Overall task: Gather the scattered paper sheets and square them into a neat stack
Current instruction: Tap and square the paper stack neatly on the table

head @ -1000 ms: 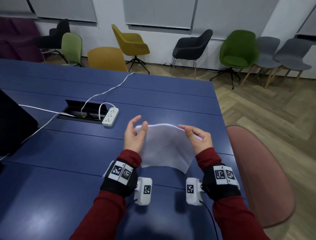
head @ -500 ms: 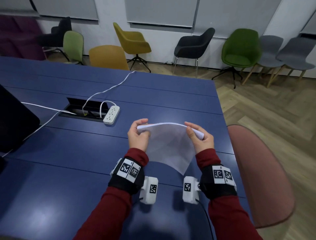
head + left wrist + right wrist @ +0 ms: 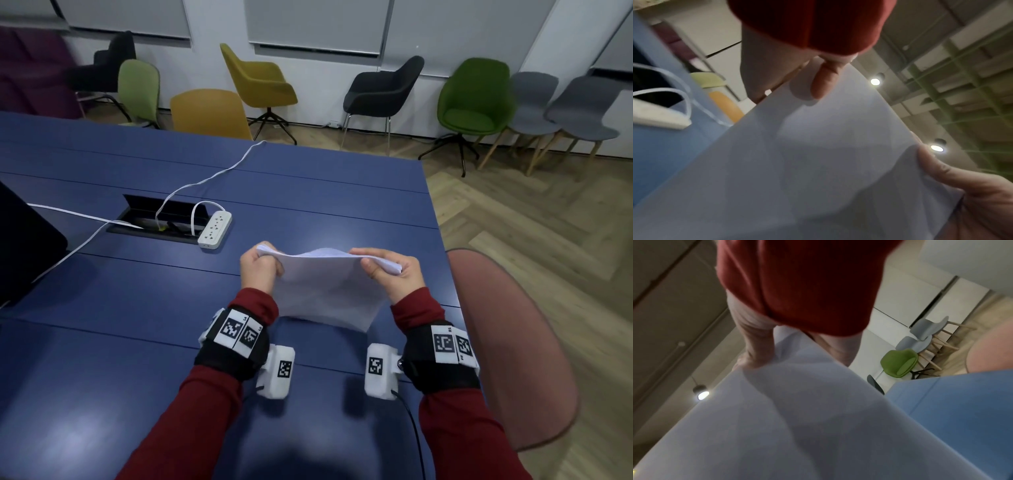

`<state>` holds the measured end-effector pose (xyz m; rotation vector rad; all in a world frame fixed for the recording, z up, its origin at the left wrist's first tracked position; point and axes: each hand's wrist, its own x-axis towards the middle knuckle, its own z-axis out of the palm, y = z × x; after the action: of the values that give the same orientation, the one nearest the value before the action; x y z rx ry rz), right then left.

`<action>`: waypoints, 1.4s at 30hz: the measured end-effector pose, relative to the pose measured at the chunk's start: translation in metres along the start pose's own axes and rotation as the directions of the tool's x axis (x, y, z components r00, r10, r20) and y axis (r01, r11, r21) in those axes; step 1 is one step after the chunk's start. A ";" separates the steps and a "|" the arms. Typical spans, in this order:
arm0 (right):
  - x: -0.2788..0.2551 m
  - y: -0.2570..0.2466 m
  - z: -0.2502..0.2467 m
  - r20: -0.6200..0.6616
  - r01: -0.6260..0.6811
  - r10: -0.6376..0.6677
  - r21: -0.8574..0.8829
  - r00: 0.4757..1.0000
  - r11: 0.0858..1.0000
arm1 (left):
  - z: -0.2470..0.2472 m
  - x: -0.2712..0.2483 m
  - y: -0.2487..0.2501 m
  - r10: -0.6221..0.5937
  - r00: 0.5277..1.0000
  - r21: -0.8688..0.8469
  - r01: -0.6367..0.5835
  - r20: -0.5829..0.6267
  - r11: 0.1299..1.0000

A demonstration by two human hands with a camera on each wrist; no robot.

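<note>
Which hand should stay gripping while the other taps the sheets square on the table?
Probably the right hand: it wraps the paper sheets at their upper corner. The left hand only pinches the opposite corner, so it could more easily let go and tap.

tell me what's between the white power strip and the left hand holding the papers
Only bare blue table lies between the power strip and the left hand, which grips the paper sheets. The head view shows this.

The paper sheets (image 3: 325, 291) hang above the table (image 3: 308, 192) near its right edge — left hand (image 3: 258, 270) at one top corner, right hand (image 3: 399, 279) opposite; the power strip (image 3: 215, 229) lies left, beside the cable hatch (image 3: 161, 222).
</note>
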<state>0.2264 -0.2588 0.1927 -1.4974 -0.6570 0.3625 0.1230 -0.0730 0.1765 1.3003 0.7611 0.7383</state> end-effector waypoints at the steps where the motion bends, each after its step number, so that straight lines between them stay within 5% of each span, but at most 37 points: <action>1: 0.000 -0.003 -0.002 0.003 0.012 -0.012 0.007 1.000 1.000 | -0.001 0.001 0.003 0.022 1.000 -0.009 -0.021 0.010 1.000; 4: -0.002 -0.001 -0.004 0.027 -0.008 0.008 0.013 1.000 1.000 | -0.004 -0.002 0.002 0.012 1.000 0.018 -0.012 0.004 1.000; 9: -0.015 0.020 0.007 0.107 -0.115 0.118 -0.029 0.987 0.993 | -0.010 -0.008 -0.015 -0.235 0.971 0.185 0.237 -0.034 0.954; 17: -0.002 -0.011 0.009 0.029 -0.016 0.016 0.004 0.999 1.000 | -0.014 -0.004 -0.006 -0.019 1.000 -0.017 0.020 0.019 1.000; 22: -0.001 0.035 0.009 -0.023 -0.323 0.324 -0.170 0.946 0.931 | -0.032 0.010 -0.052 -0.151 0.974 0.317 0.091 0.169 0.944; 26: -0.004 0.046 0.011 -0.056 -0.322 0.317 -0.219 0.947 0.921 | -0.039 0.009 -0.072 -0.221 0.947 0.516 0.071 0.235 0.854; 32: 0.007 0.017 0.006 -0.174 -0.284 0.272 -0.046 0.946 0.958 | -0.044 -0.004 -0.089 -0.235 0.931 0.453 0.088 0.279 0.887; 36: 0.024 0.001 -0.007 -0.237 -0.200 0.205 0.046 0.950 0.979 | -0.040 -0.008 -0.088 -0.133 0.963 0.378 0.035 0.234 0.925; 39: 0.028 0.001 -0.009 -0.228 -0.252 0.232 -0.063 0.946 0.966 | -0.031 -0.005 -0.084 -0.121 0.973 0.339 0.048 0.198 0.940; 42: 0.017 0.017 -0.009 -0.082 -0.363 0.354 -0.182 0.932 0.914 | -0.026 0.000 -0.082 -0.117 0.979 0.328 0.057 0.166 0.943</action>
<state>0.2480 -0.2552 0.1794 -1.8140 -0.3830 0.5538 0.1057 -0.0683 0.0924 1.5943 0.8059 0.4237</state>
